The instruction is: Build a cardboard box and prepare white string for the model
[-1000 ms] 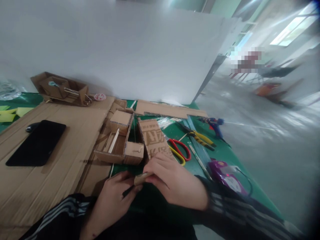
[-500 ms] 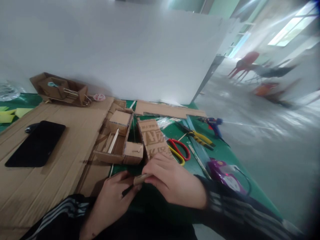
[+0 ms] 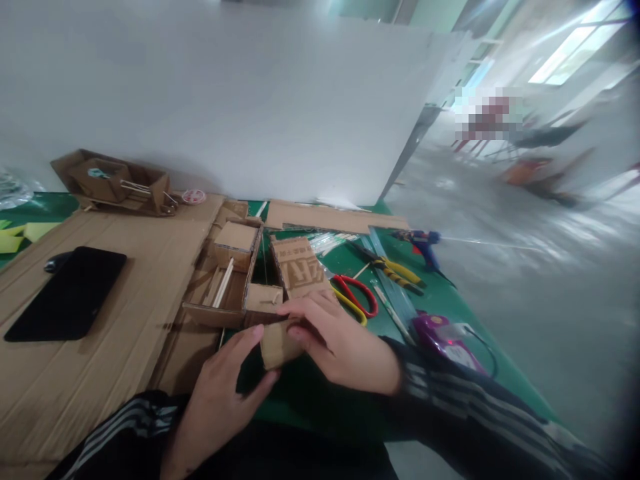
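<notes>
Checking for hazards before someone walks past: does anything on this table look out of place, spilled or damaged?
No spill or clear damage stands out. One oddity: the blue glue gun lies near the green table's right edge, and a thin, pale rod juts from its rear beyond that edge, where it might get knocked.

1 black tablet, yellow paper slips

Behind the fingers, a black left sleeve and right sleeve are worn, marked with pale grey stripes.
</notes>
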